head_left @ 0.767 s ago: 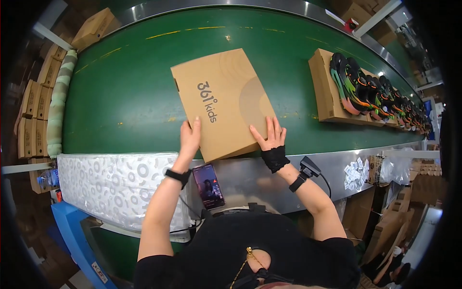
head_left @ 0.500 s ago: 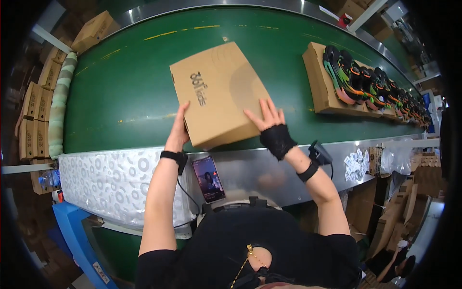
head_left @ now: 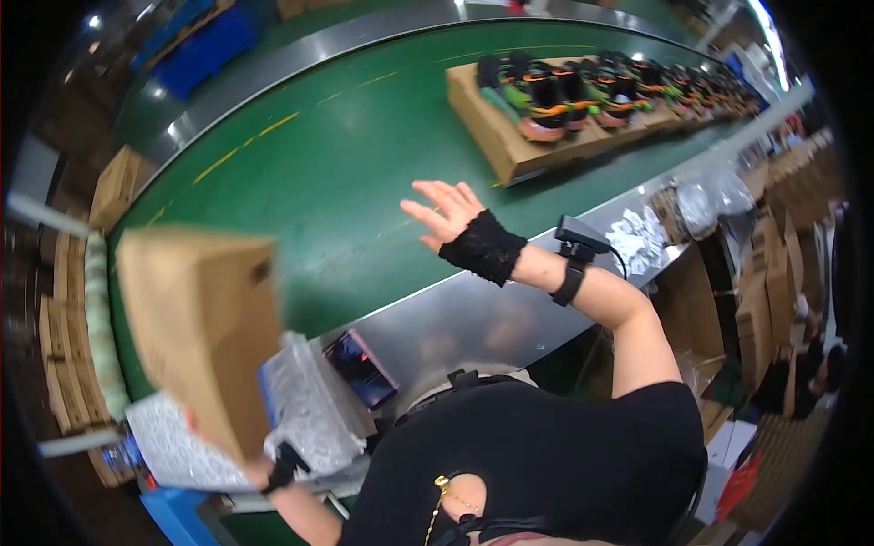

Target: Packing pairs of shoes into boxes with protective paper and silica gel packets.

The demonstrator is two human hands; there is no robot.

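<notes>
A brown cardboard shoebox (head_left: 205,337), smeared by motion, is tilted up at the left over the patterned white sheet. My left hand (head_left: 258,470) grips its lower end; a fingertip shows at its left side and most of the hand is hidden behind the cardboard. My right hand (head_left: 446,214), in a black fingerless wrist cover, hovers over the green conveyor belt (head_left: 355,173) with its fingers apart and nothing in them. Ahead and to the right of it, a row of cardboard boxes (head_left: 523,162) carries black, green and orange shoes (head_left: 546,105).
A phone (head_left: 361,369) lies on the metal ledge (head_left: 446,318) before me, beside clear plastic wrap (head_left: 309,400). Crumpled white paper (head_left: 637,241) sits further right. Stacked shoeboxes (head_left: 68,346) line the far left, past a rolled padded edge (head_left: 102,328).
My left hand has swung the shoebox from the belt's middle to the left and tipped it up. My right hand has let go of it. The view has turned, showing the shoes nearer the middle.
</notes>
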